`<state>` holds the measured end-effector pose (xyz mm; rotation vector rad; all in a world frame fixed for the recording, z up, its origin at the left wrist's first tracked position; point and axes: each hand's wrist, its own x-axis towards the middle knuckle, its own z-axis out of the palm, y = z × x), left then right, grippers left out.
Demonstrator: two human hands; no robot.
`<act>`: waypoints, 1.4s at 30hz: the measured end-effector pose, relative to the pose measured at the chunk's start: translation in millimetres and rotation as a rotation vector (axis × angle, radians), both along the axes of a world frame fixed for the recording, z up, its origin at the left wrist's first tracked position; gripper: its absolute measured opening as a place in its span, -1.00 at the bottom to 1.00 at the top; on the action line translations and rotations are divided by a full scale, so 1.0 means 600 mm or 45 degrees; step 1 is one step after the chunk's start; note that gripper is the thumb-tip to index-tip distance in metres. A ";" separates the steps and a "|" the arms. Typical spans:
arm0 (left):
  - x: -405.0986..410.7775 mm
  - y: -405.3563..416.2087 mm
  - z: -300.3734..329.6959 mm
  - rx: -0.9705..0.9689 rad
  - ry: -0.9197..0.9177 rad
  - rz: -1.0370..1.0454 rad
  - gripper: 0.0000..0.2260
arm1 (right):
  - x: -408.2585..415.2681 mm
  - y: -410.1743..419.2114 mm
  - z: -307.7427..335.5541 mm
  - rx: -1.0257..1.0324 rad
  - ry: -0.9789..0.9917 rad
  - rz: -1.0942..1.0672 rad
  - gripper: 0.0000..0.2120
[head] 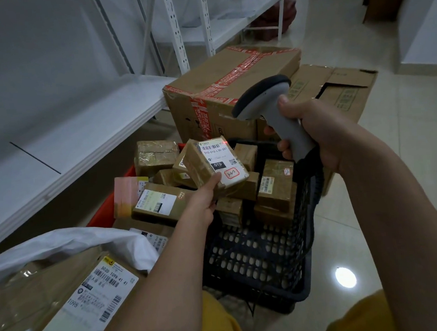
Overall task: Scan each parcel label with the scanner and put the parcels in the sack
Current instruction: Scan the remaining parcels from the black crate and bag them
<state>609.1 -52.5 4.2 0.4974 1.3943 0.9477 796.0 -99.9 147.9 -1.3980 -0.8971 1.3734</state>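
My left fingers (214, 182) were curled round the lower edge of a small taped parcel (216, 163), thumb on its label side, and my left hand (204, 200) held it tilted above the black basket (256, 260), label (223, 160) facing up. A thin red line lay across the barcode at the label's top. My right hand (312, 131) gripped the grey scanner (268, 111) by its handle, fingers wrapped tight, its head pointing down toward the parcel but apart from it. More brown parcels (275, 185) were heaped in the basket and a red crate (102, 213) beside it. The white sack (63, 241) lay open at lower left, a labelled parcel inside.
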 end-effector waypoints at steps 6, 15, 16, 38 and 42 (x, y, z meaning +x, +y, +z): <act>0.008 -0.005 0.003 -0.001 0.012 -0.012 -0.48 | 0.006 -0.001 0.000 0.028 0.010 -0.008 -0.65; -0.081 -0.056 0.108 0.366 0.292 0.028 -0.43 | -0.042 -0.018 -0.021 -0.072 0.179 -0.020 -0.63; -0.113 -0.070 0.131 0.444 0.409 0.055 -0.48 | -0.057 -0.023 -0.021 -0.069 0.197 -0.013 -0.68; -0.596 -0.319 0.161 0.380 1.428 -0.381 -0.48 | -0.410 -0.059 -0.194 -0.508 -0.291 0.239 -0.87; -0.591 -0.325 0.154 0.607 1.444 -0.375 -0.63 | -0.427 -0.065 -0.221 -0.586 -0.486 0.302 -0.77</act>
